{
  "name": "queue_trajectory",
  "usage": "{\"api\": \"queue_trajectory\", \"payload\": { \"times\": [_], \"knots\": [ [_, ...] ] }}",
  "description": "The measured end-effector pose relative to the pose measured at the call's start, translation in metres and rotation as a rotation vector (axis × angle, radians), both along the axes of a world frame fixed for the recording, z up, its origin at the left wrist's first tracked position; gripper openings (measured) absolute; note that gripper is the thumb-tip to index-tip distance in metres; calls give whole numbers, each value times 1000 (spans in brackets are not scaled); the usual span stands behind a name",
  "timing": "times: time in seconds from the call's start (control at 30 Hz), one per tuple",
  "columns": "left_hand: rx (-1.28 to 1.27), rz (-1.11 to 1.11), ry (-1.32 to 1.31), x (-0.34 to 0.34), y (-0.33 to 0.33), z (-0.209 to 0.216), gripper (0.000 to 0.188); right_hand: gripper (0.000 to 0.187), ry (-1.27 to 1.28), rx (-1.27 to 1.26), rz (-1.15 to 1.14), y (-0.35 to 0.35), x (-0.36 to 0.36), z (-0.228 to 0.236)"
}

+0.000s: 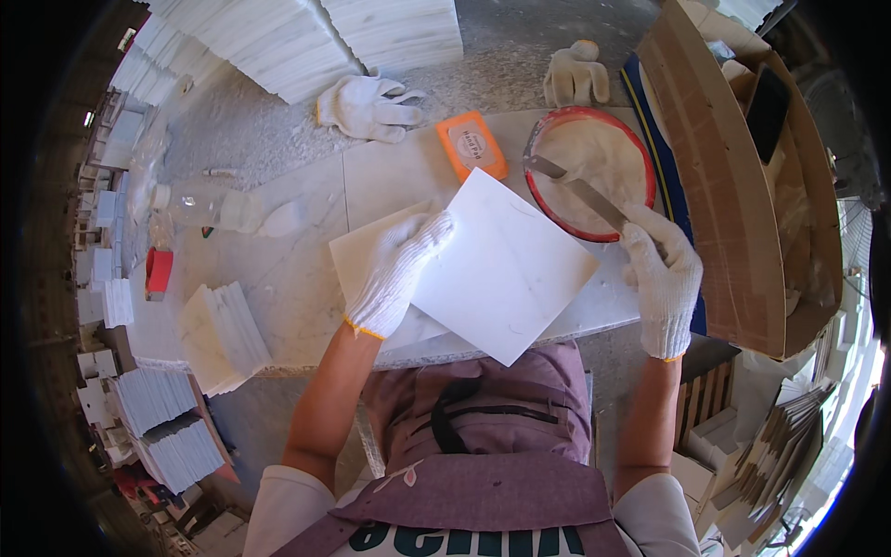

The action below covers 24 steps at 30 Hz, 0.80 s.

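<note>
My left hand (401, 265), in a white knitted glove, grips a square white marble tile (506, 265) by its left corner. Tilted, the tile hangs over the table's near edge. Beneath my left hand lies another pale tile (355, 251), partly covered. My right hand (664, 278), gloved as well, is closed on a flat metal blade like a putty knife (597, 201). Its tip reaches over a round red-rimmed bowl (652, 172) of off-white paste or powder. A second short metal strip (546, 166) sits at the bowl's left rim. The blade's handle is hidden in my glove.
An orange hand pad (471, 146) lies beside the bowl. Two loose gloves (369, 107) (575, 74) rest farther back. Left are a clear plastic bottle (209, 206), a red tape roll (158, 273) and stacked tiles (223, 336). A cardboard box (719, 200) walls the right side.
</note>
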<state>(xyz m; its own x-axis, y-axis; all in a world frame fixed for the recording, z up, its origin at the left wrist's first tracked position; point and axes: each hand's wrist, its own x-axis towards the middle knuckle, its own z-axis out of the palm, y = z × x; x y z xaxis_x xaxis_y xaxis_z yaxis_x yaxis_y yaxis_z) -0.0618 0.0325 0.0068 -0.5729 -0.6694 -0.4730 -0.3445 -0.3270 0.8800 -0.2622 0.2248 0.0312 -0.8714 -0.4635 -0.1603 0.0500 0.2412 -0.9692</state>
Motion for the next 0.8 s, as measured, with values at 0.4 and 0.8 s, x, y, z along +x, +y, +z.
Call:
{"api": "queue_trajectory", "payload": {
  "times": [0.4, 0.8],
  "knots": [
    [84, -9, 66, 2, -2, -5, 26, 30, 738, 447, 180, 1, -19, 9],
    [35, -104, 509, 11, -4, -27, 24, 39, 703, -7, 776, -104, 88, 82]
  ]
}}
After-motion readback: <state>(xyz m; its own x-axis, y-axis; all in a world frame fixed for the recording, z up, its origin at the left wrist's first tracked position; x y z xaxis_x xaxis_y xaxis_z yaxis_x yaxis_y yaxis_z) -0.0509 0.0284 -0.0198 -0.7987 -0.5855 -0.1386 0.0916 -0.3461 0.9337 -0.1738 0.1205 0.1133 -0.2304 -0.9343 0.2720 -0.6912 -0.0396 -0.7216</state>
